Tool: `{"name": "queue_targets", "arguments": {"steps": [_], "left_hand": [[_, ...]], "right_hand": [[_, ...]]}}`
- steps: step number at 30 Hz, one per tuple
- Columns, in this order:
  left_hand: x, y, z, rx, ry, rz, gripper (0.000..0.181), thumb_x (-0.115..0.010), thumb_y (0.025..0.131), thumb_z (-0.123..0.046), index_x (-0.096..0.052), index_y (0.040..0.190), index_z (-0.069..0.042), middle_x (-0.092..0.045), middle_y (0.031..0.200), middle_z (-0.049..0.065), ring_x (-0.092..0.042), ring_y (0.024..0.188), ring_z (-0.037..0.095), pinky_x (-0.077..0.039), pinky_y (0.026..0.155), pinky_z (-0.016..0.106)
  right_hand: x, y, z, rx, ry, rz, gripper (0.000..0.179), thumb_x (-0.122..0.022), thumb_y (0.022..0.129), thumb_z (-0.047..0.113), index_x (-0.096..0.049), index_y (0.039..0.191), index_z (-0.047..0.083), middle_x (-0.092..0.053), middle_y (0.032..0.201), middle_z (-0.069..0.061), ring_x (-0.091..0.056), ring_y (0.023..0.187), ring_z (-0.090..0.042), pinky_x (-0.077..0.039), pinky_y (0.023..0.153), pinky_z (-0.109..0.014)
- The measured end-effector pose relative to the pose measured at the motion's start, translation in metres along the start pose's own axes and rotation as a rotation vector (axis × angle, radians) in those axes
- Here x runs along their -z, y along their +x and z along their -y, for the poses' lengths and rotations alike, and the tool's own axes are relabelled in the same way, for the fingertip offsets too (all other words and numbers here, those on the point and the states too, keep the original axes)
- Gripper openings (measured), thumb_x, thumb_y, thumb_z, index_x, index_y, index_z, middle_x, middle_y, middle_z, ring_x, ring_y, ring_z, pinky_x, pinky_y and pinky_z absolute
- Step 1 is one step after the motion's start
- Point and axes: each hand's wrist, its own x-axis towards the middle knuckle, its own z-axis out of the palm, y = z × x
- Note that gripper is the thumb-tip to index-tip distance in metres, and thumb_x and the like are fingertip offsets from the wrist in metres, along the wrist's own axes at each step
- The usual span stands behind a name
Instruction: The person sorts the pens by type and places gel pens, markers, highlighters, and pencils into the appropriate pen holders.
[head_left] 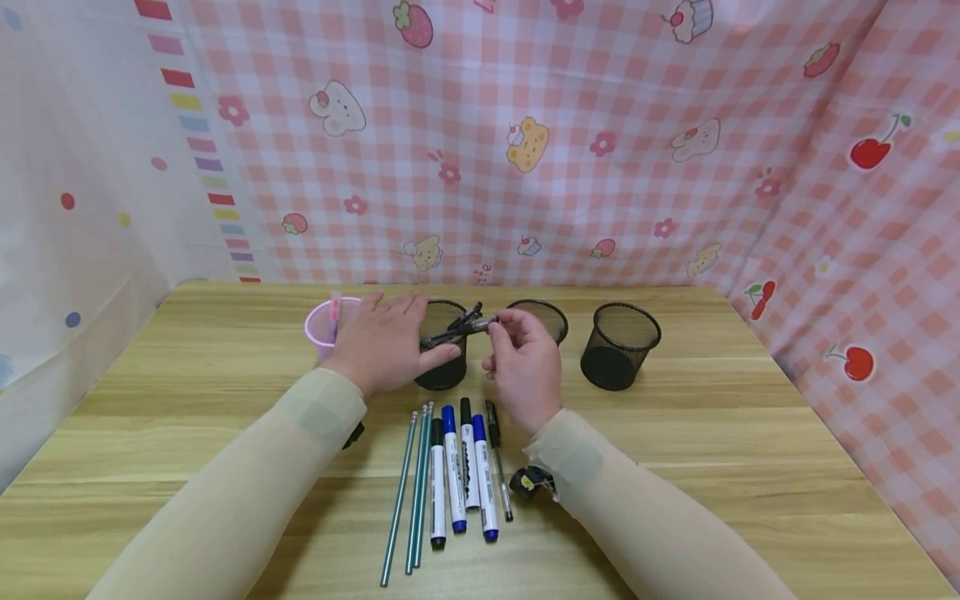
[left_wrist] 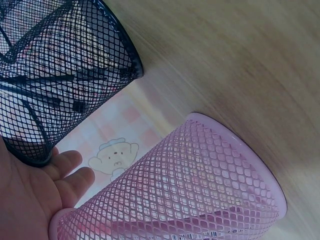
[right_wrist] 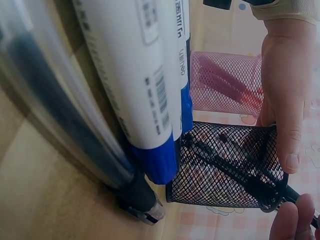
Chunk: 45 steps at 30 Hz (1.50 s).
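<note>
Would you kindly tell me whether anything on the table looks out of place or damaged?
Nothing stands out: the mesh cups stand upright, the pencils and markers lie side by side, and no damage shows.

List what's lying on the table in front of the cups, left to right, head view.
Lone teal pencil, two teal pencils, black-capped marker, blue-capped marker, second black-capped marker, second blue-capped marker, black-gripped pen.

I see a person in plain beige, left sleeve [head_left: 240, 483] and right sleeve [head_left: 645, 517] both long, a greyish band [head_left: 588, 458] near each cuff [head_left: 333, 385], a black camera [head_left: 531, 483] with a yellow speck [head_left: 527, 482] beside the right one, a small black piece [head_left: 354, 435] beside the left, left hand [head_left: 386, 342] and right hand [head_left: 525, 367] bare
</note>
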Motion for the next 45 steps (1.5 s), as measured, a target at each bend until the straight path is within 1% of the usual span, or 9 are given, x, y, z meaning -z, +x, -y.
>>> {"name": "queue_targets", "arguments": {"steps": [3, 13, 19, 26, 29, 34, 40, 43, 45], "left_hand": [[0.0, 0.0, 0.0, -0.001, -0.002, -0.001, 0.106, -0.036, 0.095, -0.086, -0.033, 0.165, -0.007, -0.039, 0.168, 0.014, -0.039, 0.156, 0.034, -0.013, 0.134, 0.056], [0.0, 0.0, 0.0, 0.005, -0.002, 0.004, 0.107, -0.035, 0.095, -0.086, -0.031, 0.165, -0.006, -0.038, 0.169, 0.014, -0.037, 0.157, 0.035, -0.012, 0.134, 0.056], [-0.001, 0.0, 0.0, 0.006, -0.005, -0.001, 0.107, -0.036, 0.095, -0.086, -0.031, 0.165, -0.006, -0.039, 0.169, 0.014, -0.039, 0.156, 0.035, -0.012, 0.133, 0.057], [-0.001, 0.0, 0.0, 0.006, 0.002, -0.009, 0.105, -0.039, 0.096, -0.084, -0.032, 0.165, -0.005, -0.04, 0.168, 0.014, -0.04, 0.155, 0.035, -0.013, 0.133, 0.057], [-0.001, 0.0, -0.001, 0.004, 0.0, -0.011, 0.105, -0.039, 0.096, -0.084, -0.032, 0.165, -0.005, -0.04, 0.168, 0.014, -0.04, 0.155, 0.035, -0.013, 0.133, 0.057], [-0.001, 0.0, -0.001, 0.003, -0.004, -0.013, 0.104, -0.04, 0.096, -0.083, -0.033, 0.164, -0.005, -0.041, 0.168, 0.015, -0.041, 0.155, 0.035, -0.013, 0.133, 0.057], [-0.001, 0.0, -0.001, -0.001, -0.001, -0.009, 0.104, -0.039, 0.096, -0.083, -0.032, 0.165, -0.005, -0.04, 0.168, 0.014, -0.04, 0.155, 0.035, -0.014, 0.133, 0.058], [-0.001, 0.0, -0.001, -0.004, 0.002, -0.011, 0.104, -0.039, 0.096, -0.083, -0.032, 0.165, -0.005, -0.041, 0.168, 0.015, -0.041, 0.155, 0.035, -0.015, 0.133, 0.058], [-0.001, 0.0, -0.001, -0.005, 0.0, -0.014, 0.104, -0.039, 0.096, -0.083, -0.032, 0.164, -0.005, -0.041, 0.168, 0.015, -0.041, 0.155, 0.035, -0.015, 0.133, 0.057]], "right_hand": [[0.0, 0.0, 0.0, -0.004, -0.008, 0.006, 0.016, -0.063, 0.107, 0.017, -0.068, 0.121, 0.012, -0.07, 0.097, -0.007, -0.065, 0.061, -0.015, -0.06, 0.055, -0.029], [-0.003, 0.002, 0.0, 0.028, -0.058, 0.0, 0.017, -0.062, 0.107, 0.017, -0.069, 0.122, 0.011, -0.073, 0.1, -0.007, -0.065, 0.06, -0.015, -0.059, 0.054, -0.028], [-0.005, 0.004, 0.001, 0.022, -0.075, -0.006, 0.017, -0.062, 0.108, 0.019, -0.07, 0.121, 0.012, -0.074, 0.101, -0.006, -0.064, 0.06, -0.015, -0.059, 0.053, -0.028], [-0.007, 0.006, 0.004, 0.023, -0.076, -0.002, 0.02, -0.062, 0.107, 0.018, -0.07, 0.123, 0.009, -0.075, 0.104, -0.01, -0.065, 0.06, -0.014, -0.059, 0.054, -0.028], [-0.008, 0.007, 0.005, 0.03, -0.082, -0.004, 0.019, -0.062, 0.107, 0.018, -0.07, 0.122, 0.01, -0.073, 0.1, -0.008, -0.065, 0.06, -0.014, -0.059, 0.054, -0.028], [-0.011, 0.008, 0.003, 0.042, -0.061, -0.007, 0.017, -0.061, 0.106, 0.015, -0.069, 0.12, 0.008, -0.069, 0.091, -0.007, -0.065, 0.058, -0.014, -0.059, 0.053, -0.03], [-0.012, 0.009, 0.001, 0.024, -0.071, -0.008, 0.015, -0.063, 0.105, 0.016, -0.069, 0.118, 0.011, -0.068, 0.09, -0.006, -0.068, 0.061, -0.02, -0.059, 0.054, -0.032], [-0.013, 0.008, 0.001, 0.009, -0.089, -0.001, 0.014, -0.064, 0.105, 0.017, -0.069, 0.118, 0.013, -0.069, 0.092, -0.006, -0.069, 0.063, -0.022, -0.06, 0.055, -0.031], [-0.014, 0.009, 0.002, -0.002, -0.095, 0.004, 0.015, -0.064, 0.105, 0.016, -0.07, 0.118, 0.014, -0.071, 0.094, -0.006, -0.071, 0.064, -0.025, -0.06, 0.056, -0.03]]}}
